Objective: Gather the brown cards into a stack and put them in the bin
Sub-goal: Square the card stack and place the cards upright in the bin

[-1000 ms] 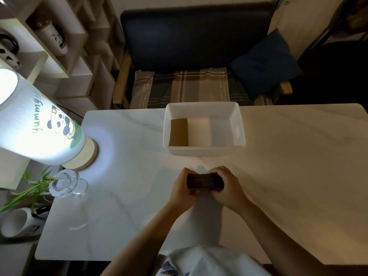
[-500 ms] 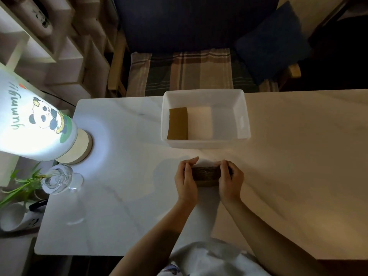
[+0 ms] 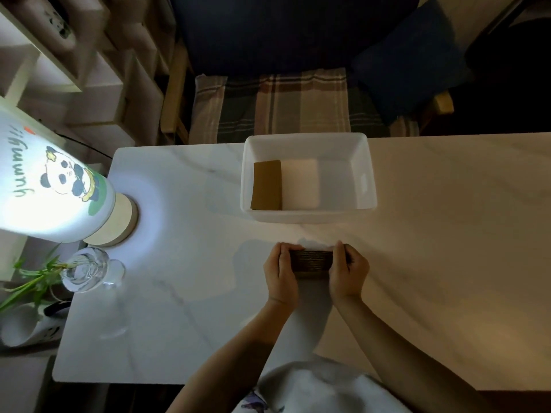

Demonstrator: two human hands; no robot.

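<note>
Home: sofa (image 3: 286,34), lamp (image 3: 50,180), shelves (image 3: 98,70).

Both forearms are bare from wrist to elbow, with no sleeve, watch, ring or bracelet showing on the left hand (image 3: 281,277) or the right hand (image 3: 348,275). At the 6 o'clock edge of the view sits a white garment (image 3: 322,389) with a small dark blue and purple print near its lower left.

brown cards (image 3: 311,259), white bin (image 3: 365,174), marbled white table (image 3: 185,293)

Lamp (image 3: 44,180) cut off at left
</note>
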